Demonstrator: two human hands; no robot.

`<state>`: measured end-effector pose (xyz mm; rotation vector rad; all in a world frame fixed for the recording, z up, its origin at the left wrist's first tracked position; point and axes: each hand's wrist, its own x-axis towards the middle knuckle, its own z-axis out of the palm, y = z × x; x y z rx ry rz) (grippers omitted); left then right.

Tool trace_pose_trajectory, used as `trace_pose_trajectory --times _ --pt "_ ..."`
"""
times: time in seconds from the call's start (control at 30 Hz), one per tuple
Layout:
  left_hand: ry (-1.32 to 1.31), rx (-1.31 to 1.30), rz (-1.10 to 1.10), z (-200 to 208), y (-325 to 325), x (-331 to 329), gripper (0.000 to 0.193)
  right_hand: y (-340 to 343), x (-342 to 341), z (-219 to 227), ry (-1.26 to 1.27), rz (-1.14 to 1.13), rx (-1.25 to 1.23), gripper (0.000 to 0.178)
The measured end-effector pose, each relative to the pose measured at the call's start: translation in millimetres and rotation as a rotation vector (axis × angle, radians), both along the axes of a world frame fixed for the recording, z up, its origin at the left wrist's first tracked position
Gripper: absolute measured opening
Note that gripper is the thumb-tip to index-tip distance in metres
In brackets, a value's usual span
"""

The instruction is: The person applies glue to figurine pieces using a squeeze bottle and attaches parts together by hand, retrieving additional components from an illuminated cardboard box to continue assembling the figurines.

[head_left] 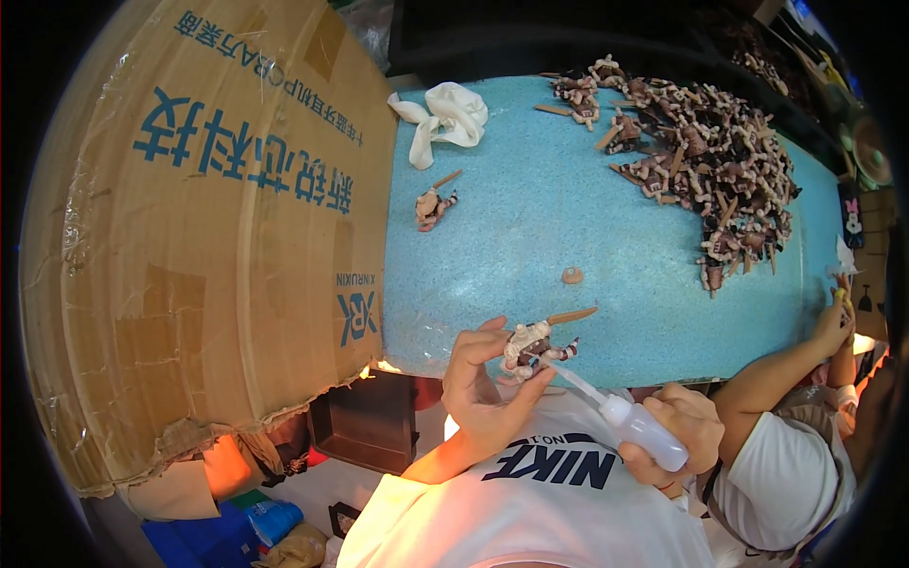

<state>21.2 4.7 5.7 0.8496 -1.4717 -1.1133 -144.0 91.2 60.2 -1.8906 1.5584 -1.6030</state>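
Observation:
Between the thumb and fingers of my left hand (pixel 481 393) is a small painted figurine (pixel 526 346), cream and brown with a long tan blade sticking out to the right. My right hand (pixel 689 426) grips a translucent squeeze bottle (pixel 651 437) with a thin nozzle. The nozzle's tip reaches the figurine's lower middle; whether it touches is too small to tell. Just beyond on the blue table mat (pixel 492 275) lies a small tan piece (pixel 572 275). Farther left rests a single similar figurine (pixel 435 207).
A big pile of similar figurines (pixel 720 161) covers the mat's far right. A crumpled white cloth (pixel 454 115) lies at the far left. The tall cardboard box (pixel 218 246) borders the left side. At right, another person's arm (pixel 786 369) rests near the mat's edge. A dark drawer (pixel 365 421) sits below.

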Motion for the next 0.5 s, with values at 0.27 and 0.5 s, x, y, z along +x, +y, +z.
trace_pose_trajectory --times 0.27,0.5 --pt "-0.004 -0.022 0.024 -1 0 0 0.045 1 2 -4 0.013 -0.099 -0.081 0.044" --pt "0.035 0.055 0.001 -1 1 0 0.042 4 10 -17 -0.317 -0.336 -0.157 0.046"
